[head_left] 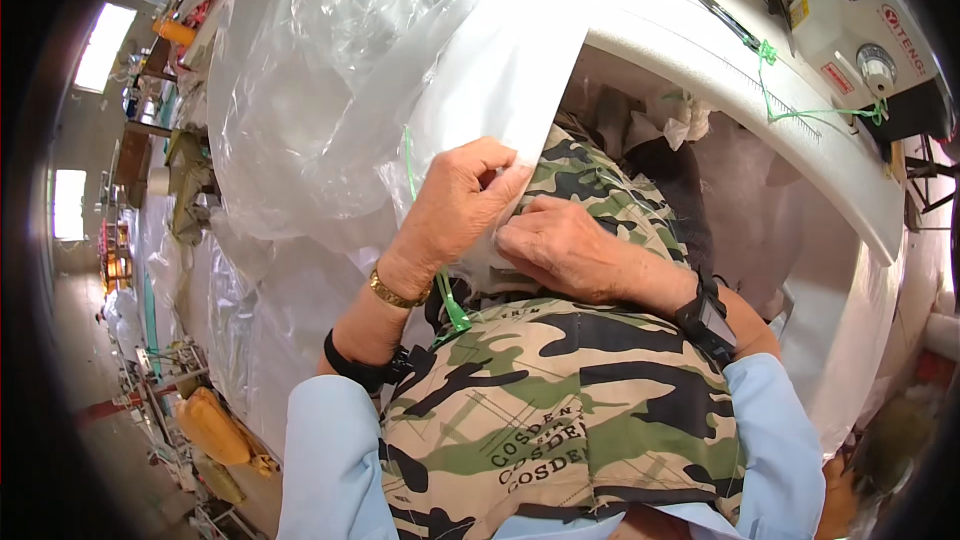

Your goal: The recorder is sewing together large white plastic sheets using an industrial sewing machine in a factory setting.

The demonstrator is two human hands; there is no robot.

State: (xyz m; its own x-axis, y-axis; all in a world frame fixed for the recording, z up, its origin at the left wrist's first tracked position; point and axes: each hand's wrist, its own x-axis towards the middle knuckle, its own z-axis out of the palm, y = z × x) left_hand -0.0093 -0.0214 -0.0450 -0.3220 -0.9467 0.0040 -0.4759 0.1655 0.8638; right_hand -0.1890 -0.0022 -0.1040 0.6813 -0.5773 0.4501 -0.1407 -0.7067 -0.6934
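Note:
Large clear plastic sheeting (320, 90) spreads from the left over the white table, its straight edge running down toward my lap. My left hand (462, 195) is closed in a pinch on that edge, thumb against the curled fingers. Just below and to the right, my right hand (562, 248) is closed, its fingertips curled under beside the sheeting; what they hold is hidden. A thin green plastic strip (452, 302) hangs by my left wrist, its lower end resting on my camouflage apron (560, 380).
The white worktable (690, 70) curves around the right, with black thread snips (728, 20) and tangled green string (768, 52) on it. A white machine with a dial (876, 68) stands at far right. Leftward are cluttered racks and an orange-yellow object (213, 428).

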